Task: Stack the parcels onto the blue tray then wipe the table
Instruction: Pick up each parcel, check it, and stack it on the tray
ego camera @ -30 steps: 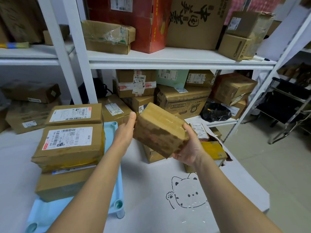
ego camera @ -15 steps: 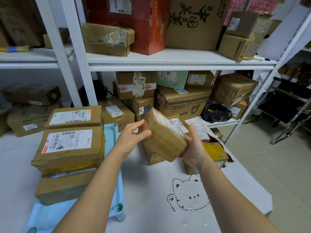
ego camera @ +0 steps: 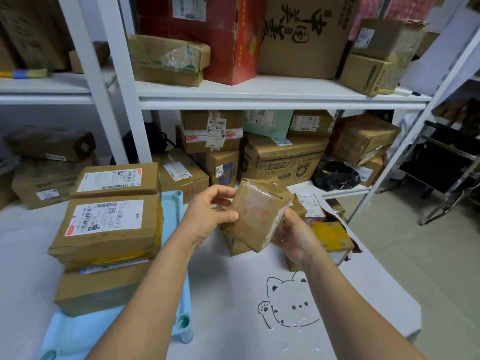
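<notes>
I hold a small taped brown parcel (ego camera: 257,214) in the air above the table, tilted, between both hands. My left hand (ego camera: 207,216) grips its left edge, my right hand (ego camera: 293,236) cups its right and lower side. To the left, the blue tray (ego camera: 172,203) carries a stack of flat brown parcels (ego camera: 109,229), with another labelled parcel (ego camera: 117,179) behind them. More parcels stay on the table behind my hands: a brown one (ego camera: 235,245) and a yellow-taped one (ego camera: 330,236).
The table wears a white cloth with a cat drawing (ego camera: 288,304). White shelving (ego camera: 259,93) full of cardboard boxes stands right behind the table. A black bag (ego camera: 335,175) lies on the lower shelf. A metal cart (ego camera: 446,162) stands on the floor at right.
I have turned the small parcel in my hands: its label side has rotated away and a taped face is toward me. It stays above the same spot on the table.
</notes>
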`<action>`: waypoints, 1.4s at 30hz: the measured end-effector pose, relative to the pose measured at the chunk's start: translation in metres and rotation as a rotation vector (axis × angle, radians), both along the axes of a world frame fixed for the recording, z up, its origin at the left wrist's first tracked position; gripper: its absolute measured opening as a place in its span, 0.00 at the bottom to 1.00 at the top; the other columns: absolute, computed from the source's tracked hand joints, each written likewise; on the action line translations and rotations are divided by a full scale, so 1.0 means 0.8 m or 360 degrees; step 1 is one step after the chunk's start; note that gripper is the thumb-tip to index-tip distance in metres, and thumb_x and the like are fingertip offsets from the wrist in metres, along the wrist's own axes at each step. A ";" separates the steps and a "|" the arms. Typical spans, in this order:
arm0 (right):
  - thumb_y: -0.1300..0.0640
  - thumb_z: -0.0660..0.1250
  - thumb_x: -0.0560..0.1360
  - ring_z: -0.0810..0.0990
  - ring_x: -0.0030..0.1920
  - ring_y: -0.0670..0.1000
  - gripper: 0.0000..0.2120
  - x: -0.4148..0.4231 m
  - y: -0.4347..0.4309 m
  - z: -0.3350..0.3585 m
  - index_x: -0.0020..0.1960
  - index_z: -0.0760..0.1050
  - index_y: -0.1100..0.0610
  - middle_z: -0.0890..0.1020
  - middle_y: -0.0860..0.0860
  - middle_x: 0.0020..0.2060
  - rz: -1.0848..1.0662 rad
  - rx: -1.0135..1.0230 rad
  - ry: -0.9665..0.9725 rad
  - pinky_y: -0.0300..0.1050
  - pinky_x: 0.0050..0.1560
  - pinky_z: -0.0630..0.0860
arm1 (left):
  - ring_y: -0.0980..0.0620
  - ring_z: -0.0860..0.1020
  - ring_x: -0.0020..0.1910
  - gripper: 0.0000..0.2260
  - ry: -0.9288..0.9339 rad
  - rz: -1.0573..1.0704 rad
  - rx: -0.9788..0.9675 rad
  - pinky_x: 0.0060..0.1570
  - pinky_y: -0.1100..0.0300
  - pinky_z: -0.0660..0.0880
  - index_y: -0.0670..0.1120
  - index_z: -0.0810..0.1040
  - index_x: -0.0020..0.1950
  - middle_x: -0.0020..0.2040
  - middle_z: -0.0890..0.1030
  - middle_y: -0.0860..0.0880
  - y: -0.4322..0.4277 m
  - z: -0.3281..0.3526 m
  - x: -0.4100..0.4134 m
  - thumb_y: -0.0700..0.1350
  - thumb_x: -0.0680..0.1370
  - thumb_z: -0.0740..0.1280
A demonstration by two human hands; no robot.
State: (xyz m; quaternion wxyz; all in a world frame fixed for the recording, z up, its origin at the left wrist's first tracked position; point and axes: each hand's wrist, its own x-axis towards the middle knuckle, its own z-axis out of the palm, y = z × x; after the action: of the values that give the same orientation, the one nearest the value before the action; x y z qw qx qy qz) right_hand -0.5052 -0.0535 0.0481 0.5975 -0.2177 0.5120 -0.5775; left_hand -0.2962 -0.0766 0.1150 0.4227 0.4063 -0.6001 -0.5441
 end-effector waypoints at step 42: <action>0.38 0.56 0.78 0.79 0.51 0.53 0.22 0.003 0.011 0.078 0.51 0.79 0.54 0.84 0.52 0.47 0.0065 0.0220 0.0358 0.55 0.55 0.73 | 0.43 0.72 0.64 0.45 0.0083 -0.0043 0.0538 0.45 0.52 0.81 0.60 0.58 0.72 0.68 0.68 0.49 0.004 -0.077 -0.014 0.29 0.65 0.74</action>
State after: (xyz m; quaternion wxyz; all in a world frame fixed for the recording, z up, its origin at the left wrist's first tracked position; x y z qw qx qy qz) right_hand -0.5031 -0.0447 0.1109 0.5615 -0.2497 0.6099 -0.5004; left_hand -0.3070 -0.0735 0.0536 0.3565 0.4491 -0.4943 -0.6533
